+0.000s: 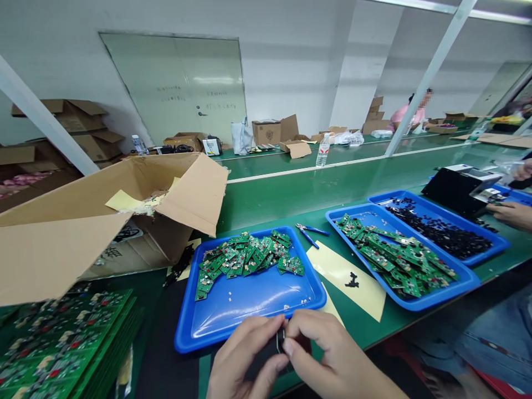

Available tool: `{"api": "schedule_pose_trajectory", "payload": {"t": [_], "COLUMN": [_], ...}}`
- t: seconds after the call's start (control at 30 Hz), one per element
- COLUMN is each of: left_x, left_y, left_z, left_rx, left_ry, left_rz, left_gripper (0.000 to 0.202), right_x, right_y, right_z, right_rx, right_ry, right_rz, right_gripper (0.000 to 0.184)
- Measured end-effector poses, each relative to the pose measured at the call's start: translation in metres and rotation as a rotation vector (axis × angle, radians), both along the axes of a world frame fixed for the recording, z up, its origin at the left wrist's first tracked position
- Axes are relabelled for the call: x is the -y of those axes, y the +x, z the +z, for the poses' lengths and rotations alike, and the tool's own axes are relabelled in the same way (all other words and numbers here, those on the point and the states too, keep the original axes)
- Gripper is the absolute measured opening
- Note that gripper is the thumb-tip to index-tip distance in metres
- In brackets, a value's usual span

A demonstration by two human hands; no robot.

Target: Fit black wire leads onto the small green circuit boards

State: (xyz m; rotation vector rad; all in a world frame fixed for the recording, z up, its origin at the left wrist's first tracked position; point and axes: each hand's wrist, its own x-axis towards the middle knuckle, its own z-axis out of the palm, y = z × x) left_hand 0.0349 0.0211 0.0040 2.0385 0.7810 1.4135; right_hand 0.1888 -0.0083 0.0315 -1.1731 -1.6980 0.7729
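My left hand and my right hand meet at the near edge of the green bench, fingers pinched together on a small dark part held between them. Just beyond my hands lies a blue tray with a heap of small green circuit boards at its far side. What the small part is exactly, I cannot make out.
An open cardboard box stands at left above stacked green board panels. Blue-handled cutters and a yellow sheet lie right of my tray. Two more blue trays hold boards and black parts. Another person's hands work at far right.
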Motion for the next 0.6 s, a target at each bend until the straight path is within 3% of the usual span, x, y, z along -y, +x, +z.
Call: {"api": "schedule_pose_trajectory", "payload": {"t": [0.17, 0.5, 0.6], "left_x": [0.005, 0.0, -0.003], "left_y": [0.003, -0.005, -0.005], "left_z": [0.004, -0.006, -0.005], "left_rx": [-0.021, -0.132, -0.142], "left_ry": [-0.071, -0.056, -0.121], "left_rz": [0.054, 0.037, 0.03], "left_gripper": [0.023, 0.03, 0.033], "right_x": [0.0, 0.001, 0.0], "right_y": [-0.002, -0.005, -0.006], "right_z": [-0.005, -0.009, -0.013], "right_rx": [0.274, 0.445, 0.496], "right_ry": [0.226, 0.344, 0.413], "right_rz": [-0.062, -0.178, -0.236], "right_gripper": [0.02, 0.026, 0.028]}}
